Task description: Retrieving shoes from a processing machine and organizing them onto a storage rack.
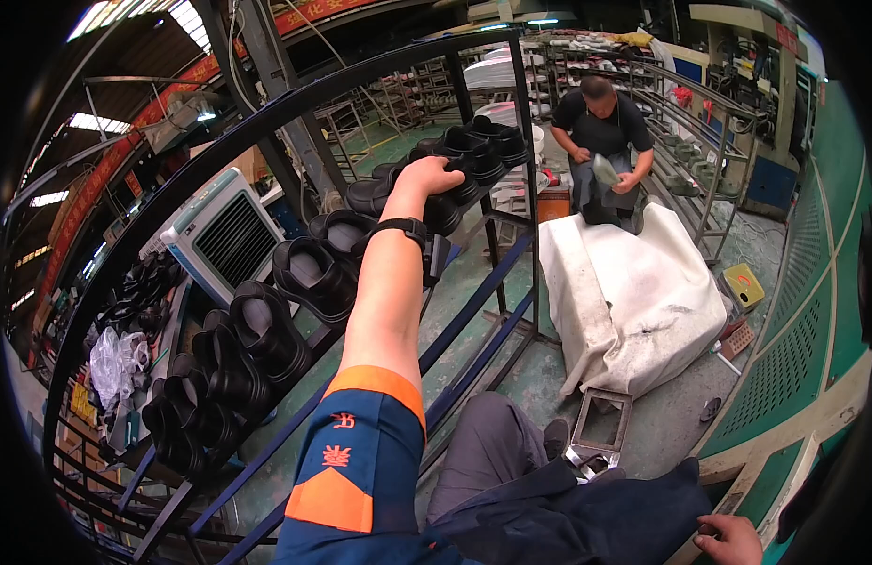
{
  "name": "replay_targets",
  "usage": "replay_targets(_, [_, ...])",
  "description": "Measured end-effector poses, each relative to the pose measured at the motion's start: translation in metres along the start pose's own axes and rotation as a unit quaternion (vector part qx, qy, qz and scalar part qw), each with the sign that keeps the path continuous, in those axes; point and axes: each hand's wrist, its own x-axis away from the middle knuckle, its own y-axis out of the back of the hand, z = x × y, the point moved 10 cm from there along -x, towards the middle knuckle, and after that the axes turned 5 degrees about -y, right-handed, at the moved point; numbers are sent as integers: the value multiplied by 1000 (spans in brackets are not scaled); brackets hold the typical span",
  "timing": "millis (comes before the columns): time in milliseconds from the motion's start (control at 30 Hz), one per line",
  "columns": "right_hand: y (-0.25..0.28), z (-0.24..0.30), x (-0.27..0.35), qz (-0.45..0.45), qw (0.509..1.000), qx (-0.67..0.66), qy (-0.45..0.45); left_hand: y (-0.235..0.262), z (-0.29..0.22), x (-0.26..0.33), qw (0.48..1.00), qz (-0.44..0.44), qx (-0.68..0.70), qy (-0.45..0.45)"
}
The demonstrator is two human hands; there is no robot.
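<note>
Sleeve: closest to the head camera, navy with orange bands, on the outstretched left arm.
Rack: dark metal frame with blue rails, bearing a slanting row of shoes.
Shoes: black, smooth, rounded, openings upward; several show grey insoles inside.
Shoe under the hand: black, at the row's upper part, partly covered.
Left hand: over that shoe, fingers bent; whether they pinch it I cannot tell.
Right hand: near the lower edge beside dark cloth, fingers curled; grip unclear.
Plastic bag: clear, crumpled, contents unclear.
</note>
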Motion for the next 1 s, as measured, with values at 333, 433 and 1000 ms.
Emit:
replay_targets(333, [2,-1,-1,-8,1000,-3,12,-5,-1,3,998,57,-9,28])
replay_targets(433, [1,-1,-2,-7,1000,-8,13,-6,1,2,998,53,-8,28])
replay_targets(1000, [1,0,-1,-8,1000,-12,18,1,-3,1,1000,1,-2,-1])
